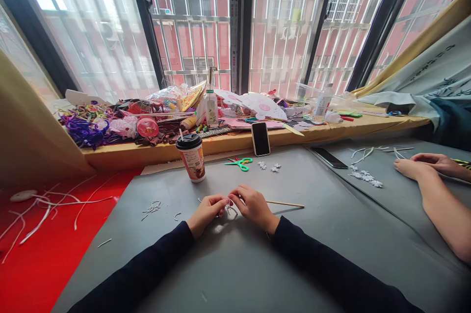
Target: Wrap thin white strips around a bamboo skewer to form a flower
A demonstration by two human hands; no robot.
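My left hand (206,212) and my right hand (253,207) meet over the grey table (235,264), fingers curled. Between them they pinch a small white pipe-cleaner piece (230,209), bent into a loop. A thin wooden stick (285,203) lies just right of my right hand. A little white fuzzy bit (218,228) rests on the table under my left hand. Both sleeves are dark navy.
A lidded paper cup (192,157) stands ahead, green scissors (240,163) and small white flowers (269,167) beyond. One phone (260,138) leans on the cluttered wooden sill (235,140), another phone (328,157) lies flat. Another person's hands (423,166) rest at right. White strips (51,207) litter red cloth at left.
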